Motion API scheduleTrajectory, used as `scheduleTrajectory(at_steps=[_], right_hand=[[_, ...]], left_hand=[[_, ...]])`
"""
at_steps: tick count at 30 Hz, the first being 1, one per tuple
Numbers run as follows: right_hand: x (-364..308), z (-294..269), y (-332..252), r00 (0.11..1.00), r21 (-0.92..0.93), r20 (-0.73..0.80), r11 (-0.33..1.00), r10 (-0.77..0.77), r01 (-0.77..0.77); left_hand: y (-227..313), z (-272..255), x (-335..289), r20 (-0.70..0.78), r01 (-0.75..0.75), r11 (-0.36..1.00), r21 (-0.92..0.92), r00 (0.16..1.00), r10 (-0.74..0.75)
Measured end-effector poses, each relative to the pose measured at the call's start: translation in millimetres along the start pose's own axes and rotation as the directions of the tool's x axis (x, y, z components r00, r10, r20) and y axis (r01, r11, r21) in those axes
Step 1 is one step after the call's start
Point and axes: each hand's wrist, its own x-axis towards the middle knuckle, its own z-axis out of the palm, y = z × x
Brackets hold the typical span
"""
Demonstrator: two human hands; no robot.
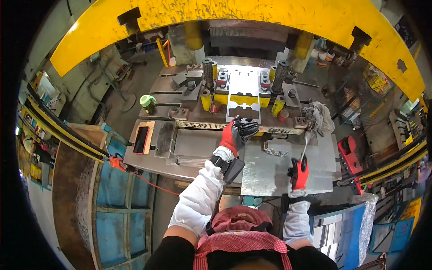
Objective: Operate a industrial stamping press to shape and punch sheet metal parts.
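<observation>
My left hand (241,134), in a red and black glove, is just off the near end of a shiny metal sheet (243,85) with cut-outs. Its fingers are loosely bent and apart, and nothing shows in them. The sheet lies over the die between the press's guide posts. To the right, my right hand (299,174), gloved alike, is closed around a thin metal rod (307,144) that points away from me. Below the rod spreads a flat metal plate (265,173), with a small stack of cut metal pieces (277,146) on it.
A yellow press beam (252,10) arches overhead. Guide posts (207,74) flank the die. At left are a phone (141,140), a green-lidded bottle (147,103) and stacked metal sheets (198,160). A grey rag (318,118) and a red holder (350,157) lie at right.
</observation>
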Motion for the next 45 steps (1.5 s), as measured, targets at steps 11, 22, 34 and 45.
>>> scheduleTrajectory(at_steps=[11,22,34,45], right_hand=[[-19.5,-52.1,54.6,0.985,0.461,0.028,0.873,0.168,-0.162],[-7.9,-63.5,73.4,0.98,0.356,-0.127,0.93,0.151,-0.097],[-26.2,-45.8,38.3,0.957,0.33,-0.04,0.908,0.288,-0.259],[-16.1,-60.0,60.5,0.975,0.264,-0.12,0.953,0.188,-0.151]], left_hand=[[3.7,-1.6,-12.1,-0.129,0.06,0.991,0.123,0.991,-0.044],[-4.6,-115.9,-213.7,-0.067,0.072,0.012,0.997,0.831,0.552],[18.1,-181.2,-235.1,-0.183,0.418,-0.677,0.606,0.901,0.393],[15.2,-191.0,-233.8,-0.081,0.382,-0.715,0.586,0.905,0.417]])
